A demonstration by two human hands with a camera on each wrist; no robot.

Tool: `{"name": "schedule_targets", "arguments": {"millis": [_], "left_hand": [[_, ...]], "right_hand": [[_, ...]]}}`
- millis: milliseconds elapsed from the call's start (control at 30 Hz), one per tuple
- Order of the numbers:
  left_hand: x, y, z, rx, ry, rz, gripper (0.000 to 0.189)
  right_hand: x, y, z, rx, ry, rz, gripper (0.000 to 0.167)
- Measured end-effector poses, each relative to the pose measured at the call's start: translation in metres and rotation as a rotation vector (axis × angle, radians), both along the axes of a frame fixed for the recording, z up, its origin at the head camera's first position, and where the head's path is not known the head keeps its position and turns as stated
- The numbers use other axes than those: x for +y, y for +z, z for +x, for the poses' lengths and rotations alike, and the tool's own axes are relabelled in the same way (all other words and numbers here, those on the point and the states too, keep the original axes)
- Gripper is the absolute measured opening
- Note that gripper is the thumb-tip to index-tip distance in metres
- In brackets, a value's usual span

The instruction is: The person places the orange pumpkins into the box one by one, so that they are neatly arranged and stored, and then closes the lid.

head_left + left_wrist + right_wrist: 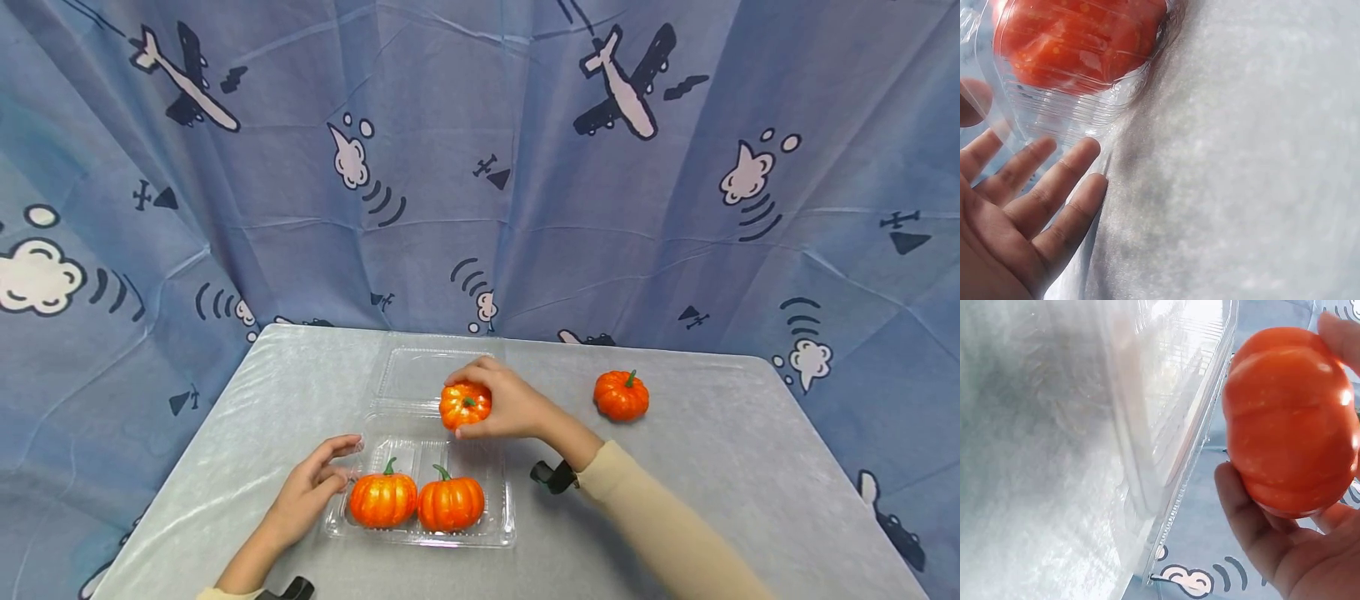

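A clear plastic clamshell box [504,533] lies with its lid [401,367] folded back toward the curtain. Two small orange pumpkins, one on the left [383,501] and one on the right [451,504], sit side by side in its near half. My right hand [510,404] grips a third pumpkin [465,406] above the far part of the box; the right wrist view shows this pumpkin [1291,422] between thumb and fingers. At the box's left side is my left hand [303,492]; in the left wrist view its fingers [1054,194] are extended beside the clear wall.
Another orange pumpkin [621,396] rests on the table toward the back right. A pale cloth covers the table [600,533]. Behind it hangs a blue curtain [435,167] printed with planes and clouds. Dark straps [553,477] show at the wrists.
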State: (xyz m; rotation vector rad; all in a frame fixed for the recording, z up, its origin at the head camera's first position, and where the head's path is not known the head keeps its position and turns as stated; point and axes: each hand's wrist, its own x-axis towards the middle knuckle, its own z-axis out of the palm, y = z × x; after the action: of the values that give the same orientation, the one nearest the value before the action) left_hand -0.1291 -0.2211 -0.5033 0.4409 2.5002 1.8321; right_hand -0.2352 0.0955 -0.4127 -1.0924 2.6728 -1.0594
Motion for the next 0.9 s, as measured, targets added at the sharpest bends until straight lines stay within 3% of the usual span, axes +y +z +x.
{"name": "schedule_targets", "arguments": {"millis": [333,633,900], "left_hand": [[0.001,0.000,0.000,0.002,-0.001,-0.005,0.042],[0.000,-0.001,0.000,0.011,-0.001,-0.011,0.043],[0.000,-0.001,0.000,0.009,-0.001,-0.008,0.043]], "right_hand": [[-0.010,0.001,0.003,-0.033,0.036,-0.037,0.059],[-0.017,0.004,0.004,-0.083,0.051,-0.081,0.049],[-0.025,0.005,0.003,-0.079,0.082,-0.044,0.048]]}}
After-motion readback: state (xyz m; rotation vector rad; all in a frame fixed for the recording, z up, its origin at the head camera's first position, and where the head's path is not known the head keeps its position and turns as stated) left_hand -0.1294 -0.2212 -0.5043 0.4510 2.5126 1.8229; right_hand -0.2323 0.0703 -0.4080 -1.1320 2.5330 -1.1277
